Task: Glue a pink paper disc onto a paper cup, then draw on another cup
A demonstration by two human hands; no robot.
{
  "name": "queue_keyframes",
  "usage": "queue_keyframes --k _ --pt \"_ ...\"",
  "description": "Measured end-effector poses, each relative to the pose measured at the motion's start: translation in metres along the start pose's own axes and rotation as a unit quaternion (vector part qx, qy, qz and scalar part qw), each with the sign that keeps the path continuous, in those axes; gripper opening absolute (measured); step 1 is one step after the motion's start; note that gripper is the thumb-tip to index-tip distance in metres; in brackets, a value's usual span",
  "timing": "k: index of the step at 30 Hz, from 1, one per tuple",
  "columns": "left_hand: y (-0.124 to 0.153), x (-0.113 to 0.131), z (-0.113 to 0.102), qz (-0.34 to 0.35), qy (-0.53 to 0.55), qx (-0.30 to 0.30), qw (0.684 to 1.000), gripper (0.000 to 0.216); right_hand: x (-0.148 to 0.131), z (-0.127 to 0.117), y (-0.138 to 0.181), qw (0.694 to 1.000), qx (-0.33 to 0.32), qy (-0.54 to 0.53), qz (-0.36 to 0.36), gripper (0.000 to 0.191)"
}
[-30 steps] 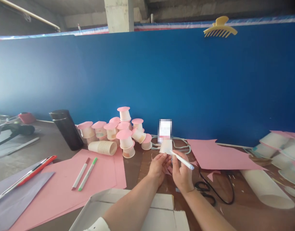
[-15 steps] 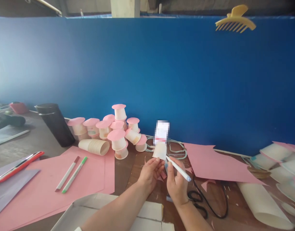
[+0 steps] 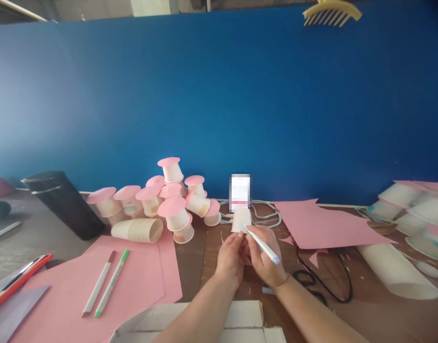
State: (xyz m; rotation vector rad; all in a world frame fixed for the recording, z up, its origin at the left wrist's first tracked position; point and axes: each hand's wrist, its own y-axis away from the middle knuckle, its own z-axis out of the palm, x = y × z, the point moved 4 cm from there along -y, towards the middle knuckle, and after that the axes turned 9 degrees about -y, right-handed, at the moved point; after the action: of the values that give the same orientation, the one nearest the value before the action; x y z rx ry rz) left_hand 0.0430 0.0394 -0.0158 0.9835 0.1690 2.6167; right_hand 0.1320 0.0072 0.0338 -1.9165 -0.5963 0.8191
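Pinching paper cup (image 3: 242, 219) low in left grip (image 3: 230, 261), likely steadying it for marker (image 3: 263, 246) clasped in right grip (image 3: 269, 261).

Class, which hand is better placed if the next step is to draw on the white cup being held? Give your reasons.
Probably the right hand: it holds the pen, its tip at or very near the cup. The left hand seems occupied holding the cup's lower edge.
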Motion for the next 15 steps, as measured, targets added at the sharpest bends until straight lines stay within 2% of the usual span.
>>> queue_keyframes --k 4,11,15 --pt "-0.003 -0.002 -0.001 0.010 -0.029 -0.009 0.999 0.026 -0.009 -0.001 -0.002 1.000 -0.013 -0.003 -0.009 0.036" --pt "-0.004 -0.003 -0.006 0.009 -0.086 -0.001 0.996 0.026 -0.022 -0.005 0.002 0.998 -0.035 -0.041 0.040 0.033" --pt "-0.003 -0.001 -0.005 0.013 -0.105 -0.003 0.994 0.029 -0.023 -0.006 0.002 0.997 -0.022 -0.055 0.057 0.030"
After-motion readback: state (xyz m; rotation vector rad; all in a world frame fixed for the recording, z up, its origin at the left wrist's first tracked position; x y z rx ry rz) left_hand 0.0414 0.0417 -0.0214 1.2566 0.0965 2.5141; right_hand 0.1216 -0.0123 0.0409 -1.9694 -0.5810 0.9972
